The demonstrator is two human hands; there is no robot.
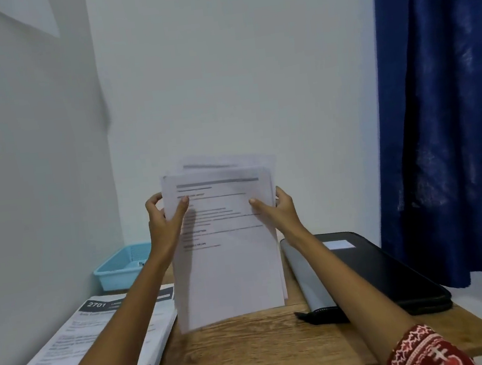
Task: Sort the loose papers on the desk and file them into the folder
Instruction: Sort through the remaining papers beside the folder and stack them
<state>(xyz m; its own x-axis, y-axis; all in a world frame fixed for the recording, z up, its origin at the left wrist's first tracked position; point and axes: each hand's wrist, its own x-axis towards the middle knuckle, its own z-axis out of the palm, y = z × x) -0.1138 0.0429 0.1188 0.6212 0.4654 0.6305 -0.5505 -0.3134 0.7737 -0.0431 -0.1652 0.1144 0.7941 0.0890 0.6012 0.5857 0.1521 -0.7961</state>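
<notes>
I hold a sheaf of white printed papers [227, 262] upright over the wooden desk [252, 349], its lower edge close to or on the desktop. My left hand [164, 218] grips the sheaf's left edge, thumb on the front. My right hand [277, 206] grips the right edge the same way. The sheets at the back stick up unevenly. A black zip folder [388, 270] with a grey spine lies shut on the desk at the right. A second stack of printed papers [72, 345] lies flat at the left, partly under my left forearm.
A light blue plastic tray [117, 268] stands at the back left against the wall. A dark blue curtain [442, 117] hangs at the right, beside the folder. White walls close off the back and left.
</notes>
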